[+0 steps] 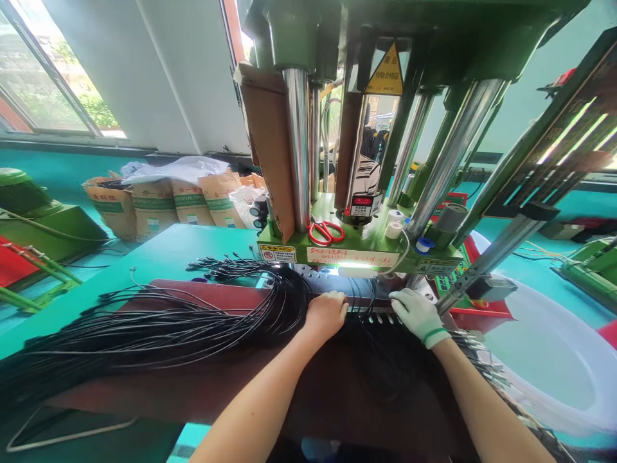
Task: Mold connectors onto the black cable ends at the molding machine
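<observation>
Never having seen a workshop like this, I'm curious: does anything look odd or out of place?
Mildly: the right hand is gloved while the left hand is bare, an odd mismatch, and scissors lie loose on the green press, looking stray. I see no spill.

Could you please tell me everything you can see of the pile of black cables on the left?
The black cables are many thin, glossy strands, apparently plastic-coated, heaped loosely. They sprawl across a reddish-brown board, bending in a thick curve beside the bare left hand; whether it touches them is unclear. Small dark ends fan out at the back of the heap.
</observation>
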Available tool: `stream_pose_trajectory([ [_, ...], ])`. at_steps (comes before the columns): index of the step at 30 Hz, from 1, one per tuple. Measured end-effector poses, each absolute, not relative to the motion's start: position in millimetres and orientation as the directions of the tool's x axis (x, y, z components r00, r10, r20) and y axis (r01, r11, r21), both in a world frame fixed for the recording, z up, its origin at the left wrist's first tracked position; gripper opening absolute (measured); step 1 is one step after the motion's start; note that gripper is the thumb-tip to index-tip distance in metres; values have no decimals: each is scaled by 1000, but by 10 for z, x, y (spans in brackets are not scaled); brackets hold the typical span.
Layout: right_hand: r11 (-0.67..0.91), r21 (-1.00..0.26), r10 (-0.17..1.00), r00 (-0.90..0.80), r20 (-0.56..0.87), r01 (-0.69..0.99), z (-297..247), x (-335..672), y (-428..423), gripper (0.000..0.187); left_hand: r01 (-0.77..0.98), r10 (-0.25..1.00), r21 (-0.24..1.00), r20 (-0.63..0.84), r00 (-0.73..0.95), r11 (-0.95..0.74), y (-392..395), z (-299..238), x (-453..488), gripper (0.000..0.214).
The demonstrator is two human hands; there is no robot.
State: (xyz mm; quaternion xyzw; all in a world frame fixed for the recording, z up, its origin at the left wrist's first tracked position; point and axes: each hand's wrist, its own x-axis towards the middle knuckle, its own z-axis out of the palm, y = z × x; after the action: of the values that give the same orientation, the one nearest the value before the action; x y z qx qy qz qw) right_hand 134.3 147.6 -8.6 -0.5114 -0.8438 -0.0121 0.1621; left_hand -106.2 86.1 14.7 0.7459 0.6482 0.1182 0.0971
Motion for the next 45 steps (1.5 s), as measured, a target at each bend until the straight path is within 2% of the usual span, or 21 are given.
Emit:
stream_pose_trajectory([
  [17,467,-141,862,-415,289,873,-69,1333,1459,32,945,991,295,37,132,-137,858,152,-1053,25],
  [33,465,-195,869,-403,286,864,-46,1317,1438,31,945,990,298,8,138,-134,845,205,-1060,28],
  [41,437,-329,866,-293,405,837,-7,1356,1462,31,937,985,305,65,157,-170,849,157,-1060,29],
  [45,464,-323,847,-306,435,825,245,1210,1576,30,933,981,307,91,169,-189,859,122,-1061,26],
])
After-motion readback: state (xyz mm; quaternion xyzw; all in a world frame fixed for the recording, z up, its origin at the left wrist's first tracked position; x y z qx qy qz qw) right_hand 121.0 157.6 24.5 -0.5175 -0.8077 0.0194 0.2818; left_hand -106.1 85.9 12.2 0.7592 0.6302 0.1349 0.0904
